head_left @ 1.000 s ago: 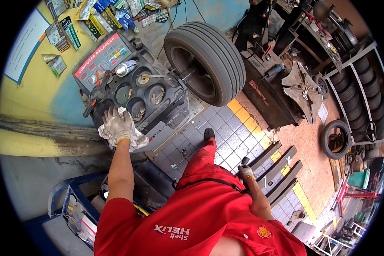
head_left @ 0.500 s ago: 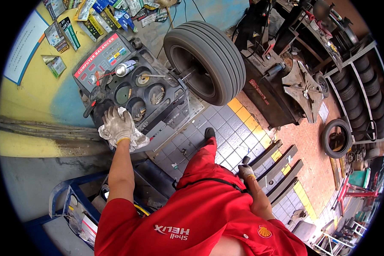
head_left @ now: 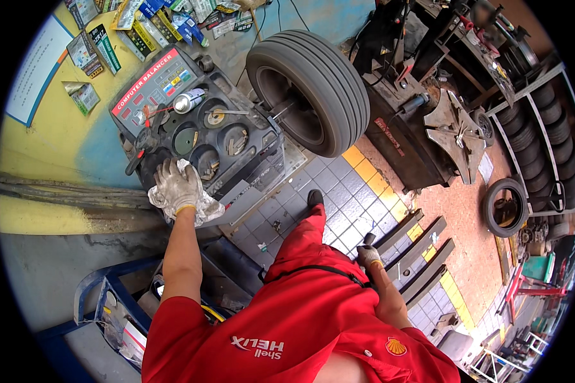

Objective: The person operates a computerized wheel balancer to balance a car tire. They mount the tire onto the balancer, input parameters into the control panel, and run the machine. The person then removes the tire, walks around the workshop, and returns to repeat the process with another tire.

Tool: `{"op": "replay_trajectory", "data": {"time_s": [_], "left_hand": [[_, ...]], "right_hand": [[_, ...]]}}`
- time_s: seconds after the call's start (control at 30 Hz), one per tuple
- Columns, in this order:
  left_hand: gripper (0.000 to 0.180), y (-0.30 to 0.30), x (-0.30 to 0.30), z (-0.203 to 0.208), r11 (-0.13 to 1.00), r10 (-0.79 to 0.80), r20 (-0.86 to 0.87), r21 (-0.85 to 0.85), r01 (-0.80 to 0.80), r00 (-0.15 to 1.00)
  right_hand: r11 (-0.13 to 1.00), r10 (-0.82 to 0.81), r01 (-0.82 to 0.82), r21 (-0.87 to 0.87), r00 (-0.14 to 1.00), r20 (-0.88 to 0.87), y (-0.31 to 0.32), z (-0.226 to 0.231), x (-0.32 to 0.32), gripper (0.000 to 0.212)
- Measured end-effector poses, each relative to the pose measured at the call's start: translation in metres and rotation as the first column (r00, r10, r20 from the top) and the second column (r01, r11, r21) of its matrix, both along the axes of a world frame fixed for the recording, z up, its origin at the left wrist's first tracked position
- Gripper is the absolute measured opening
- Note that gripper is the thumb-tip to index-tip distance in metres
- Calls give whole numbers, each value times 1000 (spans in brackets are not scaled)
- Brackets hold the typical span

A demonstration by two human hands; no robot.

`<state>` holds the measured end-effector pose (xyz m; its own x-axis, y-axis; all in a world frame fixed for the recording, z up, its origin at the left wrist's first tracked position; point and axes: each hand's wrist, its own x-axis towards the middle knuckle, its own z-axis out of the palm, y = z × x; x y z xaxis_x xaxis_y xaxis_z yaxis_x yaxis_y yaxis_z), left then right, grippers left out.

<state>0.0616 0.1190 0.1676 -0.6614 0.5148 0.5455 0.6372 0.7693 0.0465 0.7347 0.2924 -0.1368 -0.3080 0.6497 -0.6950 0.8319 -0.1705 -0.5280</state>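
My left hand (head_left: 174, 186), in a pale work glove, is at the near left corner of a wheel balancer (head_left: 227, 175). A crumpled white rag (head_left: 209, 210) is gripped under its palm and bulges out on both sides. The glove's fingertips reach the dark rim of the machine's tray. By my right hip, my gloved right hand (head_left: 368, 255) is closed around a short tool with a dark, blunt end (head_left: 369, 239); the rest is hidden in the fist. A wheel with a ribbed tyre (head_left: 338, 96) is mounted on the balancer's shaft.
A spray can (head_left: 189, 101) and round trays of small metal weights (head_left: 235, 140) top the balancer. A blue-framed cart (head_left: 89, 287) stands near left. Dark ramp-like bars (head_left: 421, 246), a loose tyre (head_left: 505, 207), a tyre changer (head_left: 453, 137) and a tyre rack (head_left: 543, 127) are to the right.
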Motion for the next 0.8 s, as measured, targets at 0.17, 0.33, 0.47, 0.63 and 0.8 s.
{"op": "replay_trajectory", "data": {"time_s": [0.17,0.33,0.47,0.63,0.8], "left_hand": [[49,-3,-3,-8,1000,1,-23,-2,-1,1000],[50,-6,-4,-10,1000,14,-16,-10,-14,1000],[50,-2,-2,-5,1000,1,15,-17,-1,1000],[50,5,-4,-7,1000,-16,23,-6,16,1000],[45,-4,-4,-11,1000,-5,-86,25,7,996]], "right_hand": [[974,217,-223,38,968,124,3,22,-12,33],[950,-233,259,-174,960,158,4,60,-40,26],[990,-81,94,-102,989,123,2,60,-32,29],[1000,6,-6,2,989,147,1,44,-17,36],[900,-376,389,-198,921,103,4,104,-57,41]]}}
